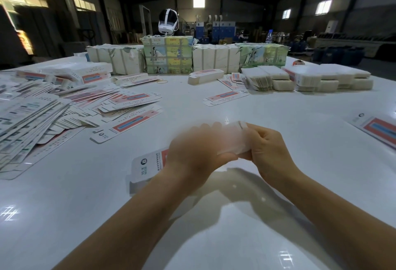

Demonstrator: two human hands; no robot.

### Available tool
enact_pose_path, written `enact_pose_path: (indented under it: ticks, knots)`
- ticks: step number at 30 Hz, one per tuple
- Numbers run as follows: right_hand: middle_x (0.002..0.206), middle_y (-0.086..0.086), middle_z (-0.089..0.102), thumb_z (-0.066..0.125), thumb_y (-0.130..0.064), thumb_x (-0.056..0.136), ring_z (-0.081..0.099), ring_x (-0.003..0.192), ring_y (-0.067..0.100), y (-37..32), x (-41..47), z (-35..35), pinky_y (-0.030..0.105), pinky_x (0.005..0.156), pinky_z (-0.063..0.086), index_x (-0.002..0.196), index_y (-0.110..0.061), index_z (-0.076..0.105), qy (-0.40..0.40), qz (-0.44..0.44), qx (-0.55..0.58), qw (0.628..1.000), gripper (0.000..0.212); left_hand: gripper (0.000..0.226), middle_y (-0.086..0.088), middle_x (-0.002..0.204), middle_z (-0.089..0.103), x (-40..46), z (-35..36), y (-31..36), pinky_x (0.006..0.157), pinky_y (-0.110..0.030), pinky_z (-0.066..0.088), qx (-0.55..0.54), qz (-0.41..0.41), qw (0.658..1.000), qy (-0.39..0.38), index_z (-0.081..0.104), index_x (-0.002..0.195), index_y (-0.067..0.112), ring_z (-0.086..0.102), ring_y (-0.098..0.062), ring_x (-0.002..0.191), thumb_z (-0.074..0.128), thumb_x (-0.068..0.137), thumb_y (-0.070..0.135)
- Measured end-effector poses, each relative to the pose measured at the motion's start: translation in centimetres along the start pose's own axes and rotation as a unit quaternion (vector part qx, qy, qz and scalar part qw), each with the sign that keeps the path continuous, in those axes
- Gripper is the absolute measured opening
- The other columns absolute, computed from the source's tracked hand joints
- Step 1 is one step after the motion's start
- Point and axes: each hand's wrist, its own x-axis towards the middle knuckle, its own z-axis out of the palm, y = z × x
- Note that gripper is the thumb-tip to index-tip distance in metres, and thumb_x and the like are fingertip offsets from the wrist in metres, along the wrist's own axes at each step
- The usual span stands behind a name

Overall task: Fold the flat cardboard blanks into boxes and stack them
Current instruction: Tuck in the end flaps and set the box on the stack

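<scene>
We work at a broad white table, glossy enough to mirror the roof lights. Along its far edge stands a wall of banded bundles, some plain, some printed green and yellow, with a white headset perched on the middle one. Toward the far right corner sit neat stacks of flat white blanks. Down the left edge sprawls a loose heap of printed blanks, fanned and overlapping, and a few strays lie mid-table, one single blank well apart from the heap. Another printed piece touches the right edge.

Near the front edge we hold the blank in both hands, above the table. Our left hand grips its middle, fingers curled round the card, though the hand is blurred with motion and we cannot tell exactly how they lie. Our right hand pinches the right end, thumb and fingers closed on the pale flap. The printed left end juts out past the left wrist.

We judge this to be the opening or end-tucking of the sleeve. To do it well we should keep the left hand steady as the anchor, press along the scored creases rather than across the panel, and square the body before tucking the flap, so the finished box stacks flush.
</scene>
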Motion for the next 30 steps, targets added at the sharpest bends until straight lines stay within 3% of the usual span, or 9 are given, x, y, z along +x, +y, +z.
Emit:
enact_pose_path:
  ticks: [6, 12, 16, 18, 20, 22, 25, 28, 30]
  knots:
    - [0.085, 0.007, 0.074, 0.042, -0.014, 0.099, 0.072, 0.081, 0.021, -0.4, -0.1, 0.0, 0.027, 0.065, 0.057, 0.074, -0.028, 0.078, -0.03, 0.042, 0.051, 0.997, 0.046, 0.073, -0.009, 0.093, 0.064, -0.1, -0.1, -0.3, 0.054, -0.032, 0.044, 0.001, 0.006, 1.0, 0.005, 0.055, 0.125, 0.006, 0.061, -0.027, 0.077, 0.044, 0.082, 0.063]
    - [0.081, 0.011, 0.074, 0.043, -0.003, 0.091, 0.072, 0.073, 0.022, -0.5, 0.3, 0.1, 0.031, 0.065, 0.06, 0.07, -0.013, 0.078, -0.032, 0.13, 0.132, 0.982, 0.043, 0.07, -0.008, 0.075, 0.065, 0.1, -0.1, -0.2, 0.044, -0.028, 0.041, 0.045, 0.026, 0.998, 0.029, 0.066, 0.109, 0.004, 0.061, -0.025, 0.06, 0.044, 0.077, 0.062]
    - [0.086, 0.013, 0.073, 0.043, -0.004, 0.092, 0.071, 0.072, 0.024, 0.0, 0.8, -0.2, 0.036, 0.065, 0.06, 0.087, -0.007, 0.072, 0.008, 0.195, 0.196, 0.961, 0.03, 0.07, -0.007, 0.072, 0.065, 0.0, 0.5, 0.0, 0.044, -0.027, 0.041, 0.083, 0.036, 0.995, 0.048, 0.068, 0.106, 0.004, 0.06, -0.023, 0.058, 0.054, 0.074, 0.065]
    - [0.079, 0.008, 0.074, 0.039, -0.004, 0.093, 0.071, 0.069, 0.02, 0.3, 0.6, 0.1, 0.035, 0.065, 0.059, 0.077, -0.01, 0.075, 0.005, 0.174, 0.168, 0.97, 0.04, 0.071, -0.007, 0.071, 0.064, 0.0, 0.6, 0.3, 0.045, -0.026, 0.041, 0.085, 0.03, 0.995, 0.05, 0.068, 0.105, 0.005, 0.059, -0.023, 0.057, 0.046, 0.076, 0.065]
    - [0.074, 0.005, 0.072, 0.035, -0.001, 0.09, 0.069, 0.068, 0.016, 0.3, 0.3, 0.4, 0.031, 0.065, 0.057, 0.069, -0.015, 0.076, 0.003, 0.13, 0.112, 0.985, 0.048, 0.069, -0.007, 0.07, 0.063, 0.0, 0.8, 0.6, 0.045, -0.026, 0.041, 0.082, 0.021, 0.995, 0.051, 0.068, 0.104, 0.005, 0.059, -0.023, 0.056, 0.052, 0.075, 0.065]
    - [0.073, 0.009, 0.067, 0.035, -0.002, 0.087, 0.065, 0.066, 0.017, 0.2, 0.1, 0.7, 0.029, 0.06, 0.054, 0.074, -0.006, 0.072, 0.016, 0.089, 0.07, 0.993, 0.04, 0.067, -0.007, 0.069, 0.063, 0.0, 0.9, 0.8, 0.044, -0.026, 0.041, 0.081, 0.013, 0.995, 0.056, 0.068, 0.103, 0.005, 0.058, -0.023, 0.055, 0.06, 0.073, 0.064]
    - [0.075, 0.014, 0.058, 0.039, -0.014, 0.087, 0.056, 0.071, 0.024, 0.6, -0.2, 0.9, 0.037, 0.066, 0.047, 0.087, 0.007, 0.059, 0.014, 0.051, 0.027, 0.998, 0.029, 0.065, -0.007, 0.068, 0.062, 0.1, 1.1, 0.9, 0.043, -0.025, 0.04, 0.075, 0.01, 0.995, 0.072, 0.068, 0.103, 0.004, 0.058, -0.023, 0.054, 0.06, 0.074, 0.063]
    - [0.073, 0.009, 0.056, 0.042, -0.023, 0.077, 0.051, 0.071, 0.022, 0.5, -0.6, 1.1, 0.038, 0.067, 0.043, 0.084, 0.002, 0.057, 0.003, 0.0, -0.037, 0.999, 0.031, 0.064, -0.006, 0.066, 0.061, 0.0, 1.3, 0.8, 0.042, -0.025, 0.039, 0.071, 0.012, 0.993, 0.089, 0.069, 0.101, 0.004, 0.058, -0.023, 0.053, 0.059, 0.075, 0.062]
    - [0.069, -0.001, 0.058, 0.045, -0.023, 0.079, 0.052, 0.068, 0.014, 0.4, -1.0, 1.1, 0.032, 0.064, 0.044, 0.079, -0.008, 0.059, -0.005, -0.033, -0.098, 0.995, 0.021, 0.064, -0.005, 0.064, 0.06, 0.0, 1.4, 0.8, 0.041, -0.025, 0.037, 0.074, 0.011, 0.992, 0.101, 0.07, 0.099, 0.005, 0.057, -0.022, 0.052, 0.047, 0.08, 0.063]
